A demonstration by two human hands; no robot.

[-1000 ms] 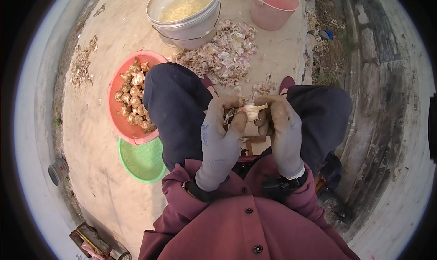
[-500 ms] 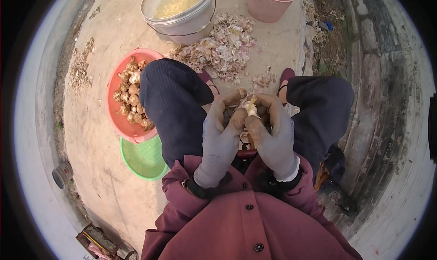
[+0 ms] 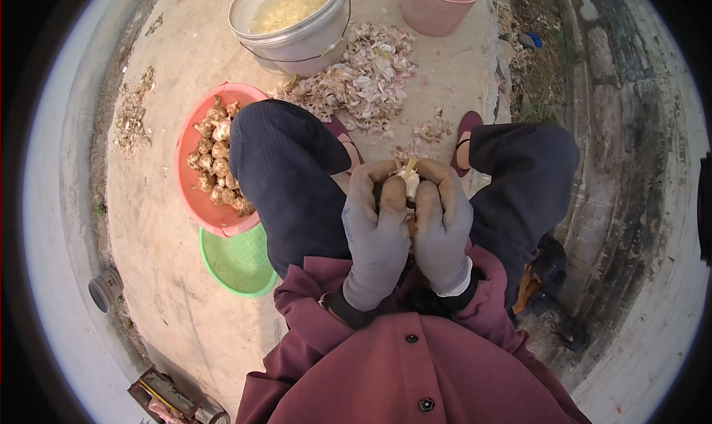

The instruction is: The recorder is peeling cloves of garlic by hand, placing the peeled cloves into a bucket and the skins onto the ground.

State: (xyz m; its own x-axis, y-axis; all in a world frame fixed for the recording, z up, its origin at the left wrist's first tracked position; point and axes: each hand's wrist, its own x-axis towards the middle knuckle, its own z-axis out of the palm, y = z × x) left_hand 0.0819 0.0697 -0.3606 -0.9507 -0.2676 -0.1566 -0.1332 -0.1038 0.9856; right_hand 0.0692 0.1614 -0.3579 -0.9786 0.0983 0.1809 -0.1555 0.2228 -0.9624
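Note:
Both of my hands wear grey gloves and meet in front of my chest, between my knees. My left hand (image 3: 377,235) and my right hand (image 3: 443,227) are pressed together around a pale garlic bulb (image 3: 409,179), which shows between the thumbs and fingertips. A red basin (image 3: 194,194) holding several unpeeled garlic bulbs (image 3: 213,160) lies on the ground to my left, partly hidden by my left knee. A heap of papery garlic skins (image 3: 363,79) is spread on the ground ahead of me.
A white bucket (image 3: 297,42) with peeled pale cloves stands at the top centre, a pink bucket (image 3: 439,5) to its right. A green strainer bowl (image 3: 237,264) lies under the red basin. Rough dirt and a concrete kerb run along the right.
My hands have closed in tighter around the garlic bulb and drawn slightly nearer my chest. The view has tipped a little, shifting the buckets upward.

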